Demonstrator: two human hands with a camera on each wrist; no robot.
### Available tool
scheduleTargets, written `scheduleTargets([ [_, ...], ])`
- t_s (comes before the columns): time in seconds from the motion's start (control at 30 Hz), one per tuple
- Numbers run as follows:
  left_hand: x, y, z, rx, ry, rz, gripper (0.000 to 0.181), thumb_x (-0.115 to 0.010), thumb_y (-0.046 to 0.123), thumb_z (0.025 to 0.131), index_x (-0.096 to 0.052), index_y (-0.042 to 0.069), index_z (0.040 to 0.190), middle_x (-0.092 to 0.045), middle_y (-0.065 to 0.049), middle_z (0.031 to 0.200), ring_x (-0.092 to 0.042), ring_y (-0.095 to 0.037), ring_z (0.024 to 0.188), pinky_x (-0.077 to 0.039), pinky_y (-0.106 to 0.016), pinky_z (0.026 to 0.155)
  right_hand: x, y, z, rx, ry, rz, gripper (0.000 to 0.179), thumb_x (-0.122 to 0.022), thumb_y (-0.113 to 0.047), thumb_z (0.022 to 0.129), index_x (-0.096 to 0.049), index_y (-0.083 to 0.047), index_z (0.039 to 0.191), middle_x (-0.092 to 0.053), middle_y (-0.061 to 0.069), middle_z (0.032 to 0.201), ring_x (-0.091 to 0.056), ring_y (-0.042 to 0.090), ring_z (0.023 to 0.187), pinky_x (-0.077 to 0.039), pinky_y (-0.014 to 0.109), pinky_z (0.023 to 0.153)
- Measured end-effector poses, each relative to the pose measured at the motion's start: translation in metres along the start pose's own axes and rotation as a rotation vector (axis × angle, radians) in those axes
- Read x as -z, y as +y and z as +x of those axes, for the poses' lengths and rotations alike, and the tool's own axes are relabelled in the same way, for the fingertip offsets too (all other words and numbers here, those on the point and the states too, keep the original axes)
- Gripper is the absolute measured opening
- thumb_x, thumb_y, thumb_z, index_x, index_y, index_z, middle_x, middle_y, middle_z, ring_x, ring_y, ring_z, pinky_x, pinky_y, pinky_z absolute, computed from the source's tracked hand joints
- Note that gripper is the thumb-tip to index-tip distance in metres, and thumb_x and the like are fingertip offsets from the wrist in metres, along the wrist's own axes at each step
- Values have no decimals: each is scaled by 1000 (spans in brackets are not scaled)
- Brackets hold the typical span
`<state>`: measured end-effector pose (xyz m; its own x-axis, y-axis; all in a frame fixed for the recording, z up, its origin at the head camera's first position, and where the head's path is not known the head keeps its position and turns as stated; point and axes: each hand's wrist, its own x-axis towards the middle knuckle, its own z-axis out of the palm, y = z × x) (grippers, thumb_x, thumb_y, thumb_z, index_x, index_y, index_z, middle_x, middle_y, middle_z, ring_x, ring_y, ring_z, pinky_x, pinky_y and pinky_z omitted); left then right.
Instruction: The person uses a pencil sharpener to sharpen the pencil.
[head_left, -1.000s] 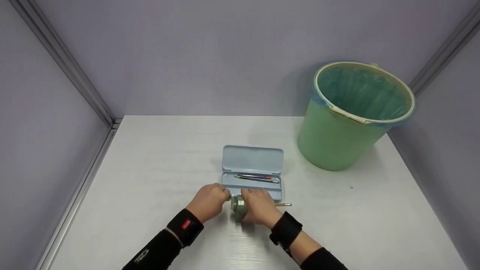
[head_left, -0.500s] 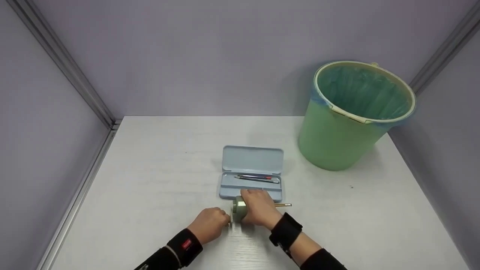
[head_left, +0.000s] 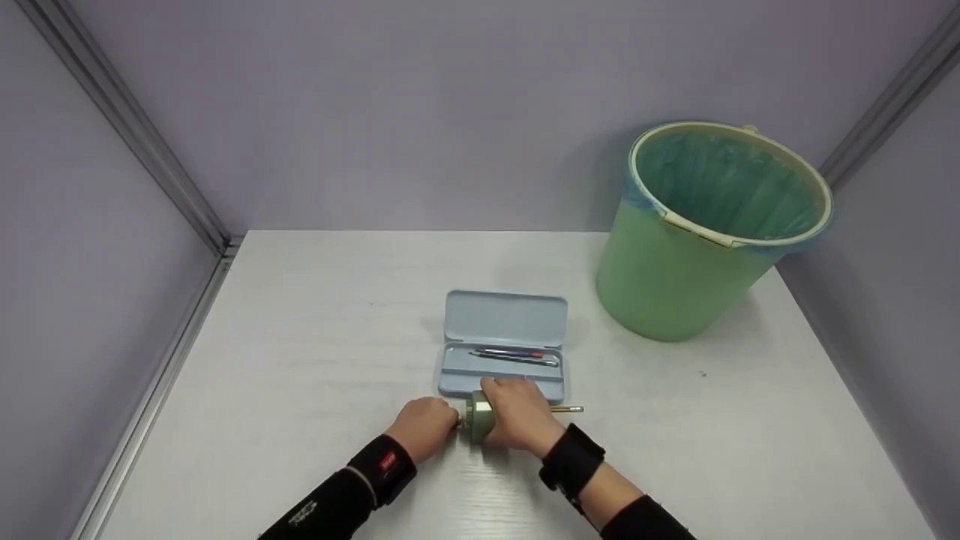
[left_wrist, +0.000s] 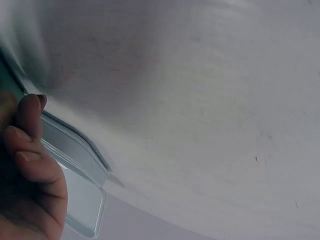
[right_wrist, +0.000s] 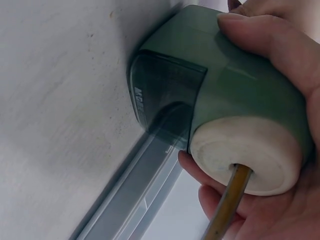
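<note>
On the white table my right hand [head_left: 520, 414] grips a green crank pencil sharpener [right_wrist: 240, 90], thumb on one side and fingers around the other. A yellow pencil [right_wrist: 229, 202] sticks out of the hole in its pale round face, pointing right in the head view. At the sharpener's left end my left hand [head_left: 424, 427] pinches the crank handle, mostly hidden behind the curled fingers [left_wrist: 42, 167]. Just beyond both hands lies an open light-blue pencil case [head_left: 504, 319], with dark pencils [head_left: 514, 358] in its back compartment.
A tall green waste bin [head_left: 667, 277] lined with a bag stands at the back right of the table [head_left: 315, 337]. Grey panels [head_left: 420, 112] enclose the back and sides. A tiny dark speck [head_left: 703, 373] lies to the right.
My left hand has circled with the crank, first down towards me, then partway back up. My right hand, the sharpener and the pencil have stayed in place.
</note>
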<state>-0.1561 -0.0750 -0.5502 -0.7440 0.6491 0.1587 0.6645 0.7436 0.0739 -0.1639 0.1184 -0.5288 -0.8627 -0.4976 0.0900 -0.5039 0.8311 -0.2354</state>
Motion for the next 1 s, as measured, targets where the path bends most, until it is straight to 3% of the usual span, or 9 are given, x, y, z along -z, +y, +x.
scheduleTargets([
  [0.13,8,9,-9,-64,-56,31,9,-69,4,78,-70,11,72,-67,-2,63,-57,-14,53,-45,-29,50,1,2,1,4,-10,-3,51,-90,-27,54,-55,-13,88,-66,2,79,-63,23,74,-48,39,67],
  [0.3,34,14,-12,-163,-66,25,8,-73,7,76,-69,13,72,-67,2,64,-55,-12,52,-43,-28,49,1,4,2,-13,-31,-10,52,-90,-30,54,-56,-13,90,-65,2,82,-62,22,75,-47,38,67],
  [0.4,42,9,-10,-201,6,21,11,-75,11,77,-66,14,71,-65,3,62,-54,-12,51,-41,-28,48,1,4,1,-12,-34,-2,52,-90,-32,56,-56,-13,90,-64,2,82,-62,21,76,-47,38,68],
  [0.5,40,1,-6,-215,143,49,15,-76,18,80,-64,14,72,-62,4,61,-55,-12,52,-42,-27,49,0,4,1,-8,-30,8,51,-90,-33,57,-56,-13,89,-65,2,82,-62,21,75,-48,38,68],
  [0.63,27,-10,1,-171,361,117,19,-77,22,81,-62,15,73,-61,5,61,-56,-12,53,-43,-26,49,0,3,1,-5,-20,8,51,-90,-34,58,-56,-13,89,-66,2,81,-63,22,75,-48,39,68],
  [0.73,15,-17,7,-95,450,166,17,-77,20,80,-62,15,75,-62,4,62,-54,-13,53,-43,-27,49,0,2,1,3,-16,-6,52,-91,-34,57,-56,-13,89,-66,2,81,-63,22,75,-48,38,68],
  [0.83,3,-20,13,-21,454,191,13,-75,13,77,-63,14,75,-63,2,62,-55,-16,53,-43,-29,49,0,1,1,6,-19,-20,53,-91,-33,56,-56,-13,89,-67,2,81,-64,22,75,-48,38,67],
  [1.0,-10,-19,16,35,349,193,6,-71,9,74,-66,12,73,-66,0,63,-57,-18,54,-44,-31,49,0,0,1,7,-12,-36,52,-90,-34,56,-56,-12,89,-67,3,82,-64,23,75,-48,38,67],
])
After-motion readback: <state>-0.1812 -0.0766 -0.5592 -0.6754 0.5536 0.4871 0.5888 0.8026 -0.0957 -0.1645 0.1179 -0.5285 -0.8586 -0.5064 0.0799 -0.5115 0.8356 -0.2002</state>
